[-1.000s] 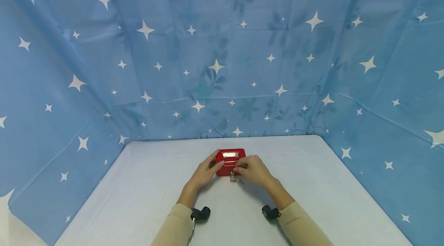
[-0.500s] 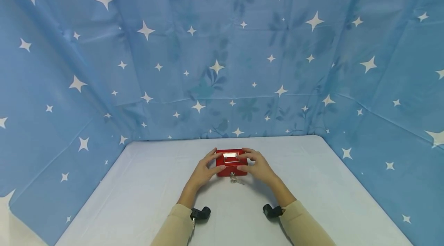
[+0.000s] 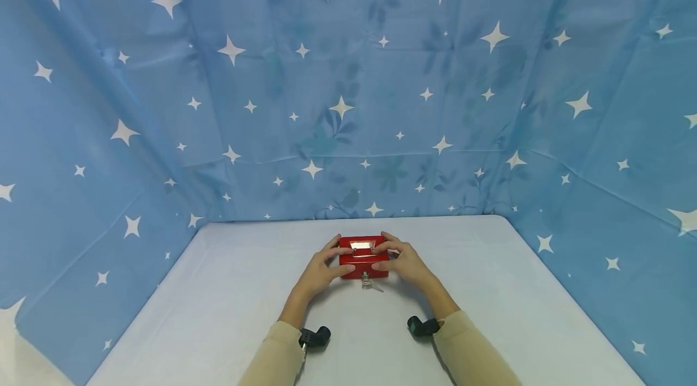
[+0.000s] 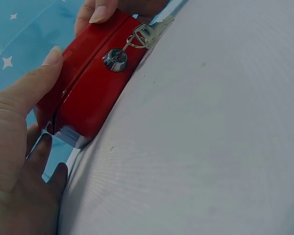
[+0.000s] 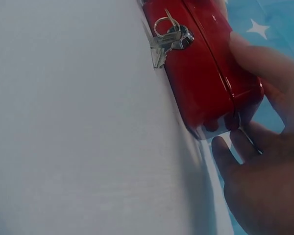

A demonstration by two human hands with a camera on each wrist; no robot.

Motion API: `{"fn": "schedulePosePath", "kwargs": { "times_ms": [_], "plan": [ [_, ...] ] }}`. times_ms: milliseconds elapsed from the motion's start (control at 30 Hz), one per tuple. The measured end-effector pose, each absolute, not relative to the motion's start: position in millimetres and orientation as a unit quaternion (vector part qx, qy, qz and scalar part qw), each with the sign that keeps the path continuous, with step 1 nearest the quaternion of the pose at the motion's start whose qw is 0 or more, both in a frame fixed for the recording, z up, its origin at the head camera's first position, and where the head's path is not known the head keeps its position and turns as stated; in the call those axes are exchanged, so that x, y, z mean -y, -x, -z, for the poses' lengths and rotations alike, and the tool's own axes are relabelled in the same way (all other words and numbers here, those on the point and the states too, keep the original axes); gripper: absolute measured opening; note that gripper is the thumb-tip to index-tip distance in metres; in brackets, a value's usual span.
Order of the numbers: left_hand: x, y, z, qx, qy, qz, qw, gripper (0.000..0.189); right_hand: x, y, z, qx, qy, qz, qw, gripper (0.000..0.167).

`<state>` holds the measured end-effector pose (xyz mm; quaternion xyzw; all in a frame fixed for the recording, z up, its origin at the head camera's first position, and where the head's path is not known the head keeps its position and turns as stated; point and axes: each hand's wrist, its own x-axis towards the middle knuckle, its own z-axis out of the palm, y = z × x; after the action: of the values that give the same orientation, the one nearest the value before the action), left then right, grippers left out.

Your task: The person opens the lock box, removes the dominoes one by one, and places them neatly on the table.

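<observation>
A small red metal cash box (image 3: 363, 265) with a folding handle on its lid sits on the white table. My left hand (image 3: 317, 271) grips its left end, thumb at the lid's front and fingers around the side. On the opposite end my right hand (image 3: 409, 265) holds it the same way. A round silver lock (image 4: 115, 60) is set in the front face, with one key in it and another key (image 4: 146, 34) hanging from the ring. In the right wrist view, the keys (image 5: 161, 48) dangle close to the tabletop. A thin dark seam runs between lid and base.
The white table (image 3: 245, 289) extends around the box on all sides. Blue star-patterned curtain (image 3: 348, 83) hangs behind and along both sides of it. Black wrist cameras (image 3: 316, 336) are strapped at both sleeves.
My right hand has left the keys at the lock and moved to the right end of the cash box, which it now grips. The left hand stays at the left end.
</observation>
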<state>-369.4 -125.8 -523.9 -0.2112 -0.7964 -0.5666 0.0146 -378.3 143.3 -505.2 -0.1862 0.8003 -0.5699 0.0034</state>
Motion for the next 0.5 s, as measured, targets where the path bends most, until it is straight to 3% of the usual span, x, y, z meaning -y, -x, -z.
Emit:
{"fn": "schedulePosePath", "kwargs": {
  "times_ms": [500],
  "plan": [
    [124,368,524,0.791,0.195,0.579,0.022,0.026,-146,387,517,-0.774,0.205,0.598,0.021,0.029]
  ]
}}
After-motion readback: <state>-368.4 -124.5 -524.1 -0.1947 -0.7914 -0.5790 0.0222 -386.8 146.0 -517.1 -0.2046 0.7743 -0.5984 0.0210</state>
